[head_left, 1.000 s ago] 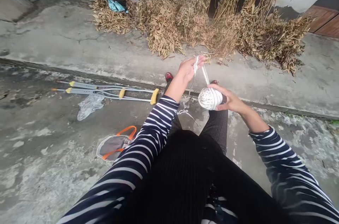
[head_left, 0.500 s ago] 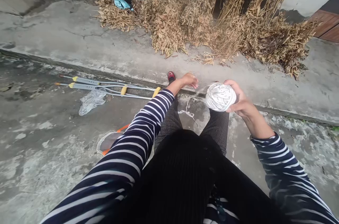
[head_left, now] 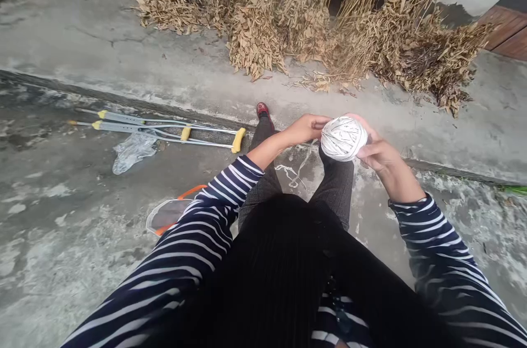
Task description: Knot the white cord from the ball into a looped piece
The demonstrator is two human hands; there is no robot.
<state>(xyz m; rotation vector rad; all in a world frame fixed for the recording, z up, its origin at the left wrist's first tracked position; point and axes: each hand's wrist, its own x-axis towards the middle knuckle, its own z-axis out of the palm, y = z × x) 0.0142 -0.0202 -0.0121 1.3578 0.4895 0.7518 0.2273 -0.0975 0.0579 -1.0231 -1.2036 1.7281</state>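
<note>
My right hand [head_left: 379, 155] grips a ball of white cord [head_left: 344, 138] from its right side, fingers behind and thumb in front. Dark flecks mark the windings. At the ball's left side is my left hand [head_left: 308, 128], its fingers drawn together on the cord; the tips are partly hidden behind the ball. A loose tail of cord [head_left: 293, 175] hangs below the hands and lies in loops on the concrete between my legs.
Two crutches [head_left: 164, 129] with yellow pads lie to the left, beside a crumpled clear plastic bag [head_left: 134, 151]. An orange-edged grey item [head_left: 168, 216] is by my left sleeve. Dried plant bundles [head_left: 255, 35] lean along the wall, beyond a low concrete step [head_left: 123, 100].
My left hand has moved right, from apart from the ball to its left side. The right hand still holds the ball. The view has tilted slightly downward.
</note>
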